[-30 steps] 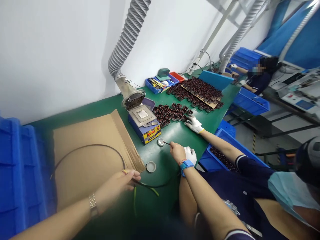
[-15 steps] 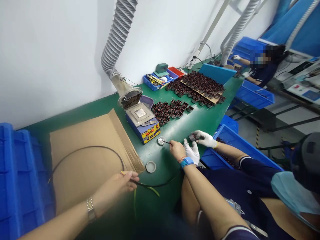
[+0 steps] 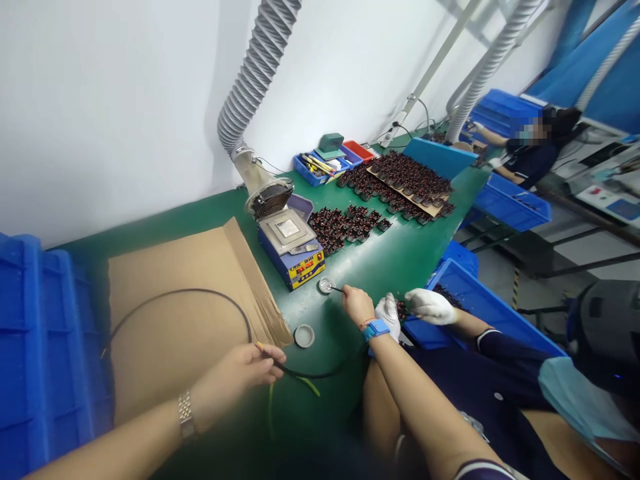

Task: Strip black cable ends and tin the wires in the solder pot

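Note:
My left hand (image 3: 257, 367), with a metal watch on its wrist, is closed round a black cable (image 3: 210, 292). One stretch of the cable arcs over the cardboard, and another runs right and passes behind my right forearm. A bit of yellow shows at my fingers, and yellow-green strips (image 3: 309, 385) lie just below. My right hand (image 3: 358, 307), wearing a blue wristband, pinches a thin dark rod (image 3: 337, 289) whose tip reaches into a small round dish (image 3: 325, 285). Whether that rod is the cable's end I cannot tell. A shallow grey round lid or dish (image 3: 304, 336) sits between my hands.
Beside my right hand, a co-worker's white gloves (image 3: 431, 307) handle a small dark part. A blue-and-yellow heating unit (image 3: 306, 268) stands ahead under a duct (image 3: 257, 73). Copper-wound parts (image 3: 345, 223) cover the bench behind. Cardboard (image 3: 170, 360) and blue crates (image 3: 45, 360) are left.
The view has shifted slightly. The co-worker's gloved hands have moved down with a small part. My hands keep the same hold, and the rod's tip stays at the dish.

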Demonstrator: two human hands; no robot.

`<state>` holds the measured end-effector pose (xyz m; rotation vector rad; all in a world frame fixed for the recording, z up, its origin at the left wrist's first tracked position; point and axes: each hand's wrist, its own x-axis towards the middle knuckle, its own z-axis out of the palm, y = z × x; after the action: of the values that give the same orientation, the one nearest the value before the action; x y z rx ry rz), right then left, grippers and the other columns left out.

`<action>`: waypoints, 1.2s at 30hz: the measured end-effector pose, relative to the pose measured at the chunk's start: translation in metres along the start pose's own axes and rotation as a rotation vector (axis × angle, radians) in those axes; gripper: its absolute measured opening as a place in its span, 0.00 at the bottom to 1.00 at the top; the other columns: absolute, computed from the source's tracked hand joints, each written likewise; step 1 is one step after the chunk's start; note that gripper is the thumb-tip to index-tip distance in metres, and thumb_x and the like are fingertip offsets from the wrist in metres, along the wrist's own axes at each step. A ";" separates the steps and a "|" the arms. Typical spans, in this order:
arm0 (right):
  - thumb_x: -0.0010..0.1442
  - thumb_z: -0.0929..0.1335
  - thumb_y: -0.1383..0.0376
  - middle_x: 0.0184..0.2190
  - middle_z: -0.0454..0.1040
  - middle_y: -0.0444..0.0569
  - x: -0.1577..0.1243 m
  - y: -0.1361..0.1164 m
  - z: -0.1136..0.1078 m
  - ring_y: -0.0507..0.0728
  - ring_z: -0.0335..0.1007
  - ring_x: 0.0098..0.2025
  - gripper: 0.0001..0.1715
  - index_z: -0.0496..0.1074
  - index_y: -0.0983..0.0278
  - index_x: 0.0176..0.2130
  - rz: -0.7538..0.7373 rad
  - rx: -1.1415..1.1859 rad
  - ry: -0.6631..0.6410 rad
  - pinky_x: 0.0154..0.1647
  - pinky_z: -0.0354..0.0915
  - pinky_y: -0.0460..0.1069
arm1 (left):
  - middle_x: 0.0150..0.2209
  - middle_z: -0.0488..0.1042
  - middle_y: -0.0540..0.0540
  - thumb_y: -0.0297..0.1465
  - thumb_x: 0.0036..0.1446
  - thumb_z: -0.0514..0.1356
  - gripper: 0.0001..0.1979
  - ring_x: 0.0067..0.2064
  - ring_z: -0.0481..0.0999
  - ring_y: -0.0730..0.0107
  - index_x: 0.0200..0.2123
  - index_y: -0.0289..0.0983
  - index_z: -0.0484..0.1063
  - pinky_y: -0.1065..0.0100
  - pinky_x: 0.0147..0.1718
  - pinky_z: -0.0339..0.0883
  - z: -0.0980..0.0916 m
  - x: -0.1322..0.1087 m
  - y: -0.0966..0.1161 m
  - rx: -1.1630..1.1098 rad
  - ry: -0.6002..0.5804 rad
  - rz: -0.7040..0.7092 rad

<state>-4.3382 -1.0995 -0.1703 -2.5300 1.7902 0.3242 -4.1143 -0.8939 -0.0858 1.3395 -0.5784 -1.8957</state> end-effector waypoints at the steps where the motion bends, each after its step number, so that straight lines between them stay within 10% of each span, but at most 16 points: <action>1: 0.58 0.57 0.65 0.32 0.74 0.52 0.000 0.000 0.001 0.55 0.70 0.33 0.15 0.70 0.64 0.37 -0.003 -0.004 -0.003 0.29 0.57 0.46 | 0.40 0.71 0.41 0.36 0.48 0.59 0.14 0.40 0.69 0.67 0.35 0.32 0.71 0.67 0.42 0.61 0.000 0.000 0.000 0.013 -0.009 -0.003; 11: 0.58 0.58 0.66 0.31 0.74 0.51 -0.007 -0.005 -0.010 0.55 0.70 0.31 0.14 0.71 0.63 0.35 -0.011 -0.005 0.046 0.28 0.57 0.45 | 0.36 0.72 0.42 0.34 0.47 0.58 0.11 0.39 0.70 0.67 0.34 0.33 0.71 0.68 0.40 0.61 0.002 -0.005 0.006 0.054 -0.005 -0.034; 23: 0.59 0.56 0.62 0.39 0.73 0.48 0.064 -0.068 -0.130 0.56 0.67 0.40 0.18 0.68 0.60 0.44 -0.237 0.023 0.289 0.38 0.59 0.46 | 0.37 0.71 0.42 0.34 0.48 0.60 0.11 0.34 0.71 0.71 0.31 0.34 0.65 0.70 0.33 0.64 -0.006 -0.011 0.019 -0.222 0.061 0.130; 36: 0.55 0.59 0.65 0.35 0.73 0.55 0.120 -0.133 -0.127 0.58 0.68 0.39 0.16 0.72 0.62 0.41 -0.227 -0.045 0.202 0.37 0.61 0.48 | 0.31 0.72 0.44 0.34 0.48 0.59 0.11 0.32 0.72 0.70 0.33 0.33 0.67 0.70 0.29 0.62 -0.013 -0.015 0.026 -0.206 0.098 0.162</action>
<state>-4.1564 -1.1837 -0.0811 -2.8529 1.5423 0.1053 -4.0912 -0.8978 -0.0627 1.2069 -0.4172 -1.6991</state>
